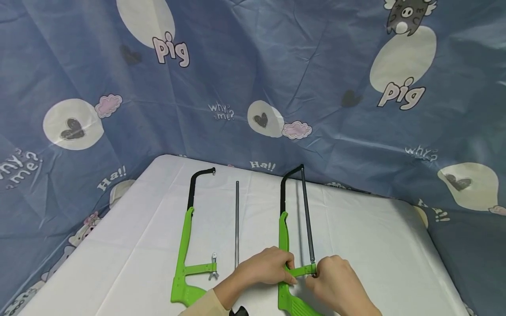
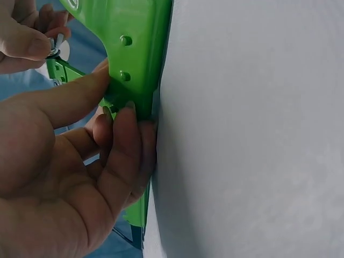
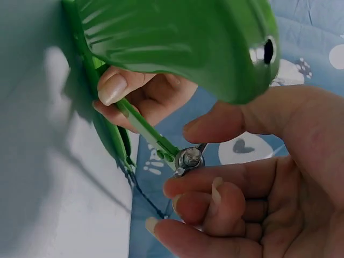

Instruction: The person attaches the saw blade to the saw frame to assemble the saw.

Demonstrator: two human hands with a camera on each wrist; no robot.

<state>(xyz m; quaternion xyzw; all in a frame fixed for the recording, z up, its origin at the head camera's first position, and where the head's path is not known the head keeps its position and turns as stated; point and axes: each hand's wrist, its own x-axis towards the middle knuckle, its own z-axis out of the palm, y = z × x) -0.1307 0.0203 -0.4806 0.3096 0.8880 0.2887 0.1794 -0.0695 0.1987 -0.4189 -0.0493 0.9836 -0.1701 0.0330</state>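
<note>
- Setting: white table (image 1: 356, 245) backed and flanked by a blue sheet (image 1: 316, 87) printed with pigs, hearts and words.
- Right hacksaw (image 1: 283, 237): green frame with black front arm, lying flat on the table near its front edge. Blade (image 1: 307, 219) already mounted, running from the black tip back to the green crossbar by the handle. This saw serves as the landmark for all that follows.
- Wing nut (image 3: 189, 158): on the threaded stud at the crossbar's end, at the rear end of the blade; seated on the thread, though how tight cannot be told.
- Right hand (image 1: 336, 285): at the saw's rear right, thumb and curled fingers closed about the wing nut, pinching it.
- Left hand (image 1: 265, 267): at the saw's left side, fingers wrapped on the green frame where the crossbar joins, steadying it.
- Progress, as judged: blade fitted on this saw; fastening of the nut appears under way.
- Left hacksaw (image 1: 186, 250): well left of the landmark saw, no blade in it, its own wing nut (image 1: 214, 274) hanging at the crossbar.
- Loose blade (image 1: 237, 219): between the two saws, apart from both; this second fitting appears undone.
</note>
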